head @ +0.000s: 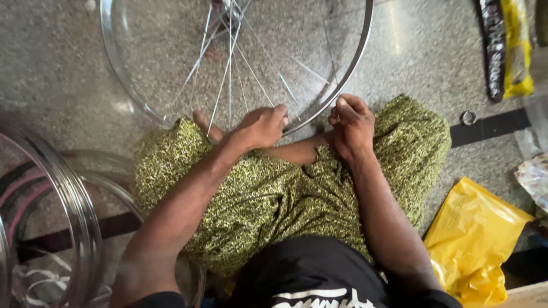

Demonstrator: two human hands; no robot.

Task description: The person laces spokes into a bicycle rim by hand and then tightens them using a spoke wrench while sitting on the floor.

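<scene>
A silver bicycle wheel rim [121,68] lies flat on the stone floor in front of my crossed legs, with thin spokes [228,74] running from the hub [225,7] at the top toward the near edge. My left hand [261,126] rests at the rim's near edge, fingers curled around a spoke end there. My right hand [351,122] is at the rim a little to the right, fingers pinched together on a small part against the rim; the part itself is too small to name.
More shiny rims [68,205] stand stacked at the left. A yellow plastic bag [474,239] lies at my right knee. A small metal ring [468,118] sits on the floor beside a dark strip. A folded tyre in yellow wrapping [505,45] lies at top right.
</scene>
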